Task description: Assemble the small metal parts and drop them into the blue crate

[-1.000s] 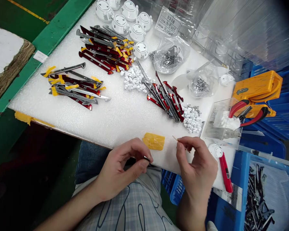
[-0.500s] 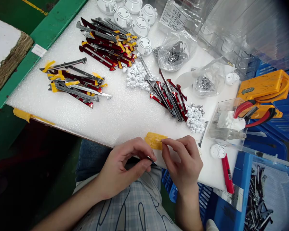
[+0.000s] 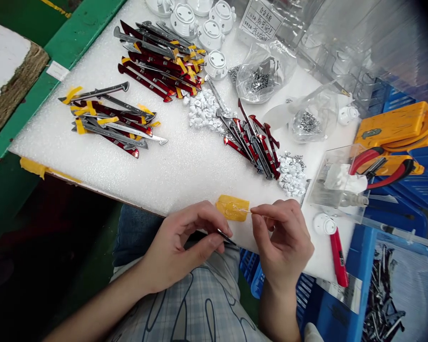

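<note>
A thin dark piece (image 3: 227,237) is pinched between the thumb and fingers of my left hand (image 3: 190,247), at the front edge of the white foam sheet. My right hand (image 3: 283,240) pinches a thin pale stick (image 3: 245,211), whose tip points left over a yellow tape patch (image 3: 231,207) with a clear, shiny smear on it. Beyond the patch lies a pile of red and silver blade-shaped parts (image 3: 253,140). Small white pieces (image 3: 291,175) sit right of that pile, and more white pieces (image 3: 203,111) lie to its upper left.
Blade parts with yellow tape form two piles (image 3: 112,118) (image 3: 160,59) at left. White round pots (image 3: 183,21) and bags of small metal bits (image 3: 260,78) stand behind. At right are a clear box (image 3: 333,183), red-handled pliers (image 3: 365,159), a red tool (image 3: 338,259) and a blue bin (image 3: 364,285).
My right hand has moved a little right, away from the middle of the yellow patch, and the pale stick shows more. The left hand has barely moved. The view has shifted slightly.
</note>
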{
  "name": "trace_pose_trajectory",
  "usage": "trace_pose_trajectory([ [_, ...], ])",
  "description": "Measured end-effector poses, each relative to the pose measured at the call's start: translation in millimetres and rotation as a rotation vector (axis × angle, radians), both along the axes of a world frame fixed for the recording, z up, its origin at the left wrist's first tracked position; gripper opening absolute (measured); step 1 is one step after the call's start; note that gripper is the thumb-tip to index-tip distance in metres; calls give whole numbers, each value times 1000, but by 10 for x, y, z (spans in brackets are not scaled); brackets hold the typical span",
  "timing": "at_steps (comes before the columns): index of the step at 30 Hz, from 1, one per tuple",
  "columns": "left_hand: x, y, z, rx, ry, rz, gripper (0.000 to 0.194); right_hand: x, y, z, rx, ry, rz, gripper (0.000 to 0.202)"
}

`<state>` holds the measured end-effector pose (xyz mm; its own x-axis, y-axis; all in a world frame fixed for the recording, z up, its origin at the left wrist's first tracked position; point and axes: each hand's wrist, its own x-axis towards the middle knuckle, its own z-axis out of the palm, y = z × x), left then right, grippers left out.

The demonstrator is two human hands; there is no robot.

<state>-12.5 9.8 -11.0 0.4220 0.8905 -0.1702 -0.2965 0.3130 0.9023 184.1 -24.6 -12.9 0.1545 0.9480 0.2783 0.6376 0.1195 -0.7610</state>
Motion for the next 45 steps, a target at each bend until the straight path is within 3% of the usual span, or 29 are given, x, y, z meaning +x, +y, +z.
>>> trace_pose_trajectory([
  [9,95,-26,-12,-1,-17,130,12,-93,29,-5,180,180,50,20],
  [14,95,-32,-17,8,-37,126,15,-146,39,-8,224,143,94,27],
  [20,92,-43,-25,-28,-62,133,14,-186,68,23,333,-51,150,32],
  [38,97,-47,-38,-44,-54,133,26,-203,62,88,338,-164,177,20],
  [45,90,-43,-32,-46,-76,137,14,-191,63,83,356,-174,169,19],
])
